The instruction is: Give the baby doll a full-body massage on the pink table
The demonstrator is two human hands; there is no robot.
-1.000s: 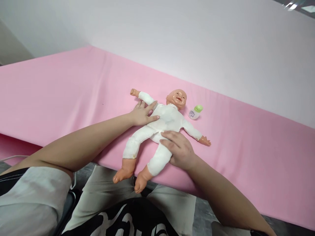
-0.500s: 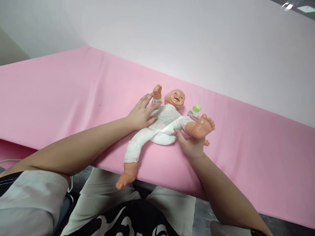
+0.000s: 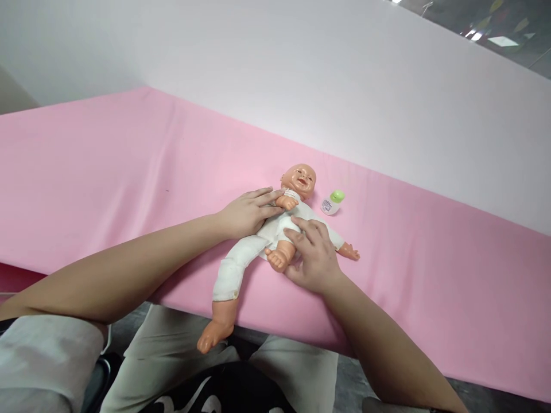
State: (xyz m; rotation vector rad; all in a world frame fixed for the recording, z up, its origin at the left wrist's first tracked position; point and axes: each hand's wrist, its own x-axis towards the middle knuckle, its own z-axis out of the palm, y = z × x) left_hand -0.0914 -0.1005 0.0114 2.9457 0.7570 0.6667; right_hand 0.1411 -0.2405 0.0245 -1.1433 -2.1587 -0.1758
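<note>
White cloth suit, shiny plastic head: the doll (image 3: 278, 226) is on its back on the pink-covered desk (image 3: 417, 258), face up. We take its torso as clock centre, 12 at the top of the view.

Doll layout: head (image 3: 299, 180) at 1. Straight leg (image 3: 239, 264) runs to 7, and its bare foot (image 3: 215, 335) hangs past the near desk edge, over the lap. Other leg is bent up onto the belly, sole showing, foot (image 3: 279, 257) at 6. One arm stretches out to 4, palm open. The other is folded over the chest.

Left hand (image 3: 248, 213), at 9 to 10: laid over the folded arm, fingers long, thumb lower, doll fist (image 3: 287, 202) poking out between them. We can't tell whether it's pinching or only resting.

Right hand (image 3: 316, 258), at 4: curled round the bent leg, fingertips on top, thumb tucked under near the foot. We read that as a grip.

One container: small pale bottle (image 3: 329, 205) at 2, just beside the doll's shoulder, neither hand on it. Green cap (image 3: 338, 196) is on, printed label faces us, text too small to read. Fill level: we can't tell.

Surroundings: white wall (image 3: 258, 63) behind at 12, beige trousers (image 3: 142, 361) and black shirt (image 3: 241, 390) with pale print around 6 to 7.
</note>
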